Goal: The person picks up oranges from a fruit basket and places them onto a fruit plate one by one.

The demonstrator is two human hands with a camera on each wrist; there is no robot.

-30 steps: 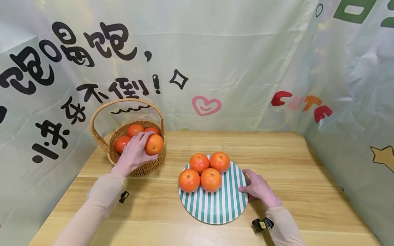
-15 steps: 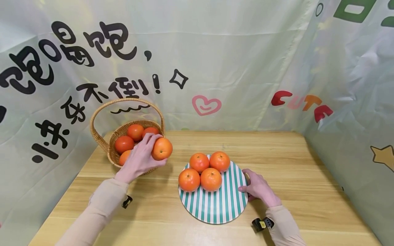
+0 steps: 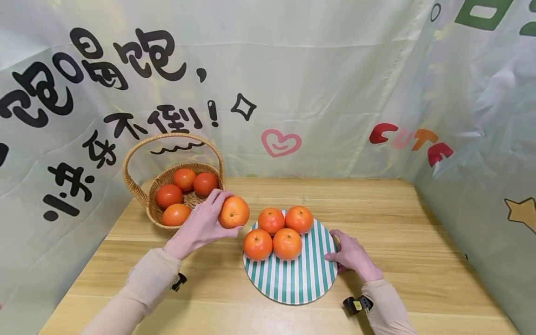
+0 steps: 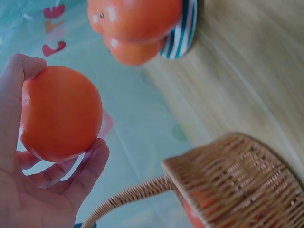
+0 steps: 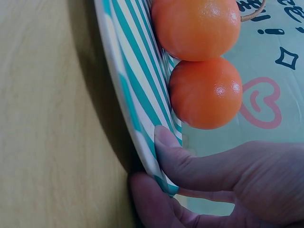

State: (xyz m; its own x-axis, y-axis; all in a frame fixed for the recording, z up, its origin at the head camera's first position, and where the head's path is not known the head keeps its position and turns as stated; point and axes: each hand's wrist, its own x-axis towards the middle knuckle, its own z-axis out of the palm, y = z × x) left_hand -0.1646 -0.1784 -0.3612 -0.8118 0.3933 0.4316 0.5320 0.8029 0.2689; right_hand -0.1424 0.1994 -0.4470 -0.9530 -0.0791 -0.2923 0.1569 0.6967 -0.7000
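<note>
My left hand (image 3: 201,230) holds an orange (image 3: 233,212) between thumb and fingers, in the air between the basket and the plate. The left wrist view shows this orange (image 4: 61,114) close up, with fingertips curved along its side. Several more oranges (image 3: 287,244) sit bunched on the back left part of a round plate (image 3: 293,284) with green and white stripes. At the plate's right edge, my right hand (image 3: 351,256) pinches the rim. Its thumb (image 5: 171,152) lies on top and fingers go beneath, as the right wrist view shows.
At the back left stands a wicker basket (image 4: 237,171) with a tall arched handle (image 3: 173,136). Several red-orange round fruits (image 3: 169,196) lie inside it. A printed cloth (image 3: 326,93) hangs behind the wooden table (image 3: 418,260).
My left hand has lifted the orange out of the basket and carried it rightward toward the plate, uncovering the fruits left inside. My right hand has stayed at the plate's rim.
</note>
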